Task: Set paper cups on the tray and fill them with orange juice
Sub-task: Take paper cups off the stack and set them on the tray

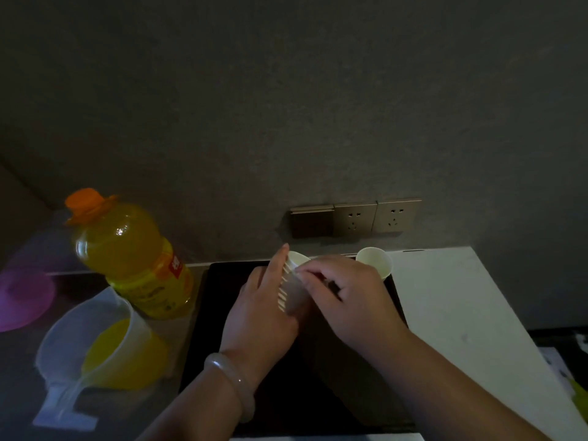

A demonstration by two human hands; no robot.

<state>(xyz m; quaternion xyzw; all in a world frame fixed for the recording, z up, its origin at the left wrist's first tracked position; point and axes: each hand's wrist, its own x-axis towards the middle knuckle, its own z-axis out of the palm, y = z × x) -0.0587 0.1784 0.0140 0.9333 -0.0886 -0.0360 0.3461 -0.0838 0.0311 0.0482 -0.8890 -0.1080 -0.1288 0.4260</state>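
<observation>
A stack of white paper cups [294, 281] is held tilted above the black tray [216, 329]. My left hand [264, 310] grips the stack from the left side. My right hand [346, 297] pinches the rim of the top cup. One single paper cup [375, 261] stands upright at the tray's far right corner. A clear jug [95, 345] partly filled with orange juice sits left of the tray. Behind it stands an orange juice bottle [133, 259] with an orange cap.
A white surface [461, 313] lies right of the tray. Wall sockets [372, 218] sit on the dark wall behind. A purple lid or dish [22, 300] lies at the far left. The scene is dimly lit.
</observation>
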